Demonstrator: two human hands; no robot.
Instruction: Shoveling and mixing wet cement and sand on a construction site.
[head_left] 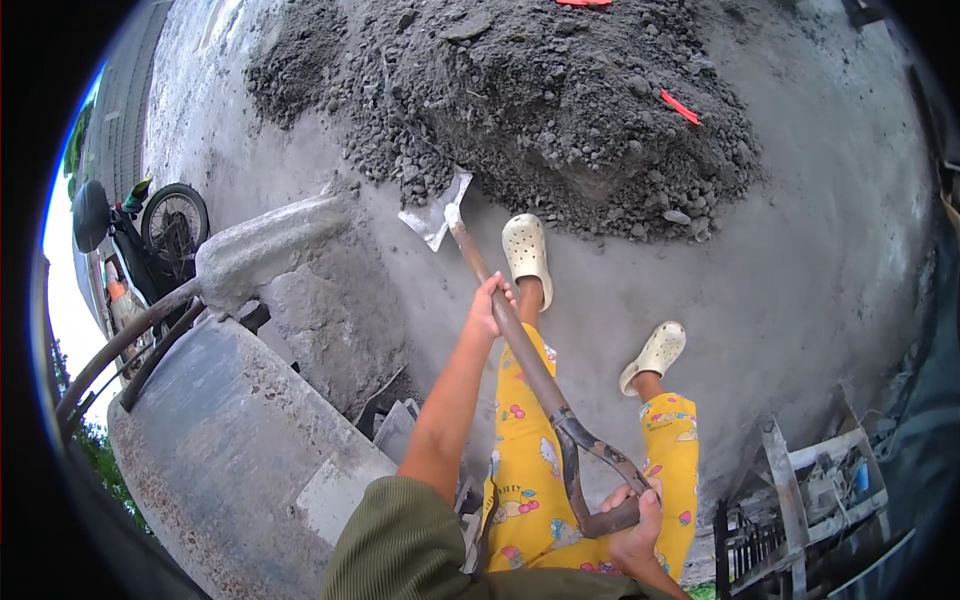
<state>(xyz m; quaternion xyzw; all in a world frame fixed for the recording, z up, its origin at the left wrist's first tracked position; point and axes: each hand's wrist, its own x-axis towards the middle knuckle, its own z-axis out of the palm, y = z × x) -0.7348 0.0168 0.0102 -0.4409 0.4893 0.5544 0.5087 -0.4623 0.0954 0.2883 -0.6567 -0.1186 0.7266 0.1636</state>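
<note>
Both my hands hold one shovel (535, 367), which slants from near my lap up to the left. My left hand (492, 305) is closed round the middle of its shaft. Lower down, my right hand (636, 524) grips the dark D-shaped handle at the end. The worn silver blade (438, 212) rests at the near left edge of a large heap of grey gravelly sand (560, 110). Some of the blade's tip touches the loose grains. How much material lies on it, I cannot tell.
A rusty metal drum or tub (240, 420) stands close on my left, beside a cement-crusted bar (270, 240). A motorcycle (160, 235) is parked farther left. My feet wear cream clogs (526, 250) near the heap. A metal and wood frame (810, 480) stands at lower right.
</note>
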